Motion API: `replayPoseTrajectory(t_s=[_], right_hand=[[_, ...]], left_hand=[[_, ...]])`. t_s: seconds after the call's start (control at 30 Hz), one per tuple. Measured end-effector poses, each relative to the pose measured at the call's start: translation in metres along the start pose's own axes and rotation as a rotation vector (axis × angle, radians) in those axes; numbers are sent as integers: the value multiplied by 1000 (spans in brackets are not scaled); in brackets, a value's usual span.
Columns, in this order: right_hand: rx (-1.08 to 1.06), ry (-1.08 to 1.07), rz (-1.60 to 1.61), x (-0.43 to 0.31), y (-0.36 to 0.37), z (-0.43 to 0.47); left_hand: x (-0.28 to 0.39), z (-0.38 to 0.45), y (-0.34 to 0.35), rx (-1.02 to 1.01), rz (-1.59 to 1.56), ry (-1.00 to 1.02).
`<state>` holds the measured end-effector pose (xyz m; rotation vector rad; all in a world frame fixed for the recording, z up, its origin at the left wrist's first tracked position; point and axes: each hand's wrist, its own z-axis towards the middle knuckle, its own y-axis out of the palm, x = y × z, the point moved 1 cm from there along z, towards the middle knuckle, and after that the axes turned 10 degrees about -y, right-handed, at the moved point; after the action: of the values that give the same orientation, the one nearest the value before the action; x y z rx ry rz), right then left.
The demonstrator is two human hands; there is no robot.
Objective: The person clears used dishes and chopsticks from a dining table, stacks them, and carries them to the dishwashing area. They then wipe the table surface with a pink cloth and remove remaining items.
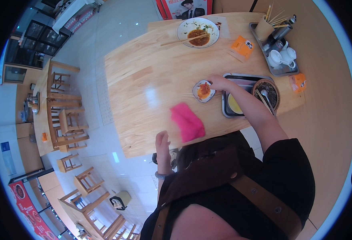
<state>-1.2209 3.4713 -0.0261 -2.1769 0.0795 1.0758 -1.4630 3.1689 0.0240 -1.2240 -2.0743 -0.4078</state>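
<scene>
My right hand [218, 83] reaches across the table and grips the right rim of a small white dish [195, 92] with reddish-orange food scraps in it. My left hand [163, 142] is over the table's near edge, holding nothing, its fingers loosely bent. Between the hands lies a crumpled pink cloth [188, 122]. Right of the dish is a metal tray [225, 109], partly hidden by my right forearm. On it are a bowl of yellow contents [234, 103] and a brown pot [277, 96] with dark contents, a spoon [264, 93] and chopsticks [261, 100].
A white bowl [182, 28] with leftover broth and chopsticks [176, 42] stands at the table's far side. Orange packets [241, 48] lie near a condiment tray [267, 64] with white pots [287, 54] and a chopstick holder [263, 29]. Wooden stools [87, 181] and a bin [123, 199] stand leftward.
</scene>
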Motion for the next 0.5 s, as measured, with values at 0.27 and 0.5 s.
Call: replayPoseTrajectory(t_s=[0.27,0.5], right_hand=[[390,91,557,9,-105,-17],[748,-48,-21,6,-177,26]], left_hand=[[-21,-4,4,-4,-5,-28],[-39,-26,23,33,-51,-89]])
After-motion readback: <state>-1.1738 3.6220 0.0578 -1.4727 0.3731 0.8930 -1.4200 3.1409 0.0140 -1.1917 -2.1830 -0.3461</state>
